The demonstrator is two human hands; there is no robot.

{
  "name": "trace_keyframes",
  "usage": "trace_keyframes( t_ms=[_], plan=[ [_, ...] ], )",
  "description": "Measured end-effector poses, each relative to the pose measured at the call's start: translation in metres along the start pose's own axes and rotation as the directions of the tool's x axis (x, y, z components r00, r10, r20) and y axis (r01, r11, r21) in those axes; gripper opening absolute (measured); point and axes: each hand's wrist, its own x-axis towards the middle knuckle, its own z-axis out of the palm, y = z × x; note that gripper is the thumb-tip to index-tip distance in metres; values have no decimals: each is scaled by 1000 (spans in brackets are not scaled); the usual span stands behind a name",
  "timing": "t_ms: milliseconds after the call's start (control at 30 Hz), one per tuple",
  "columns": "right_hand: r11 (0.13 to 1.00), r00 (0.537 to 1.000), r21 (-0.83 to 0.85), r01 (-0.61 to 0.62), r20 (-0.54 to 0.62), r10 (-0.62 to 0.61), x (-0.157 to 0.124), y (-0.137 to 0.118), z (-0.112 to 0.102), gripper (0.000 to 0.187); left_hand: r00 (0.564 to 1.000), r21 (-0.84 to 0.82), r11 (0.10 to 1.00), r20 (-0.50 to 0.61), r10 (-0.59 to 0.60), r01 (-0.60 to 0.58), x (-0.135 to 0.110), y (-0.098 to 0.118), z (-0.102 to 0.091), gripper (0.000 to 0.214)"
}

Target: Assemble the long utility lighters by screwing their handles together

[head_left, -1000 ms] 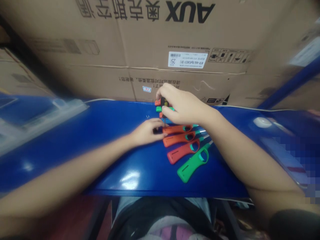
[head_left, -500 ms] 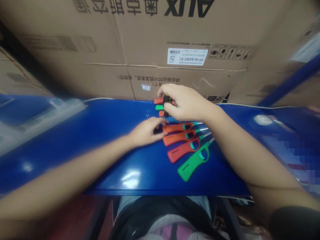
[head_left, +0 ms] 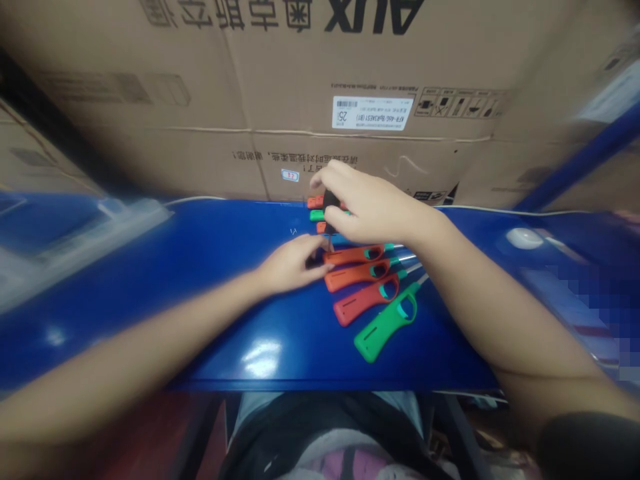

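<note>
Several long-nosed lighters lie side by side on a blue table (head_left: pixel 200 280): orange ones (head_left: pixel 356 255), a red one (head_left: pixel 363 300) and a green one (head_left: pixel 387 323) nearest me. My right hand (head_left: pixel 367 207) is closed on a black-handled screwdriver (head_left: pixel 329 203), held upright with its tip down by the end of the top orange lighter. My left hand (head_left: pixel 293 263) rests on the table with its fingers pinched against the butt end of that lighter. More lighter ends, orange and green (head_left: pixel 316 215), show behind my right hand.
A large brown cardboard box (head_left: pixel 320 100) with a white label stands right behind the table. A clear plastic tray (head_left: pixel 75 233) sits at the left, a white round object (head_left: pixel 524 238) at the right. The table's front edge runs just above my lap.
Almost nothing moved. My right hand with the screwdriver shifted slightly, and my left hand stayed on the lighter's end.
</note>
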Motion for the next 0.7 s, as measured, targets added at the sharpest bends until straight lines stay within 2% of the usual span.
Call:
trace_keyframes(
  t_ms=[133,233,333,467,600,700],
  plan=[
    [999,998,-22,-48,31,49,0,2,0,26,1000,-7,1000,8,0,0,0,1,-1,24],
    [999,999,-33,-41,15,41,0,3,1,30,1000,-10,1000,10,6,-6,0,0,-1,23],
    [998,999,-53,-31,5,32,0,2,1,26,1000,-18,1000,4,19,-19,0,0,0,22],
    [1000,1000,-16,12,3,-12,0,-1,-1,30,1000,-25,999,-3,30,-30,0,-2,0,19],
    [1000,1000,-27,-10,8,10,0,-2,-1,28,999,-27,999,-1,40,-40,-1,-2,0,17],
    [1000,1000,-28,1,-15,-1,0,1,-1,33,999,-24,999,4,40,-40,-1,-1,0,17]
  ],
)
